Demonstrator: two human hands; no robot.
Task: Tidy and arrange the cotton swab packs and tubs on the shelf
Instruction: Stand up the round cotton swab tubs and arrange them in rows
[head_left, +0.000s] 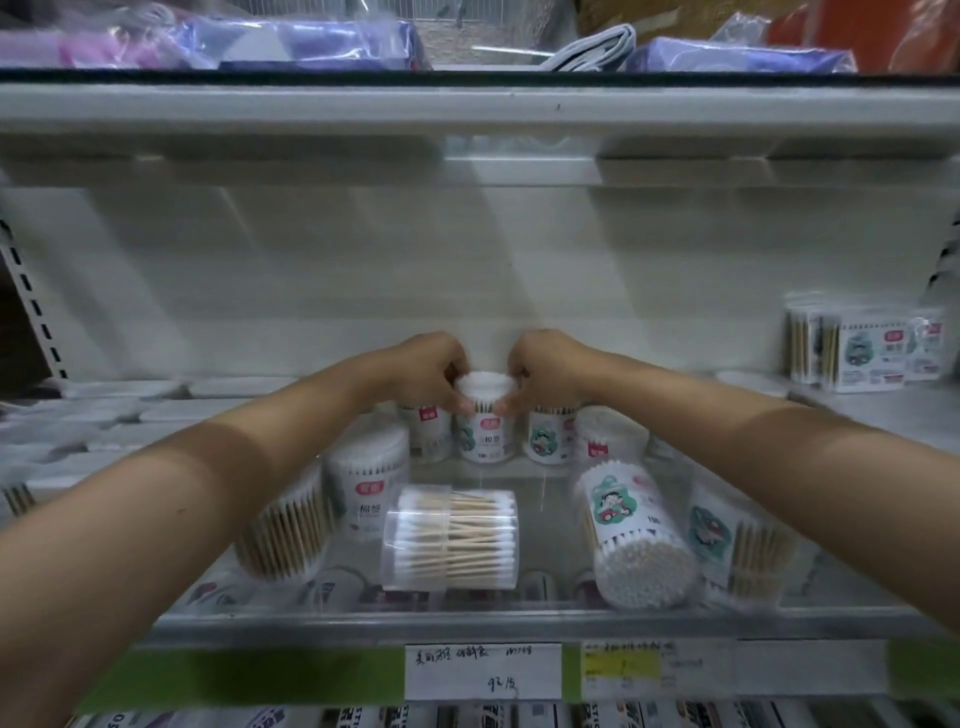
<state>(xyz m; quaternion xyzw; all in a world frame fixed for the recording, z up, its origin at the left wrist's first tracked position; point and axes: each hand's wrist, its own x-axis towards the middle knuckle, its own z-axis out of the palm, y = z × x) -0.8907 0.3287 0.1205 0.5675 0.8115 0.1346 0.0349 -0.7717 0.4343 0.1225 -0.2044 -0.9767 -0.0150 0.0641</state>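
Both my hands reach to the back of the shelf (467, 621) and grip one upright round cotton swab tub (485, 415). My left hand (428, 371) holds its left side and my right hand (543, 371) its right side, near the top. Upright tubs stand beside it: one on the left (428, 434), two on the right (550, 434). Nearer the front, a clear tub (452, 538) lies on its side, a labelled tub (636, 535) lies tilted with its swab tips facing me, and another tub (288, 525) lies at the left.
Flat rectangular swab packs (862, 351) stand at the shelf's far right. An upright tub (366, 480) stands left of centre, and a pack (737, 545) leans at the front right. Price tags (483, 670) hang on the front rail. Bagged goods (311, 41) fill the shelf above.
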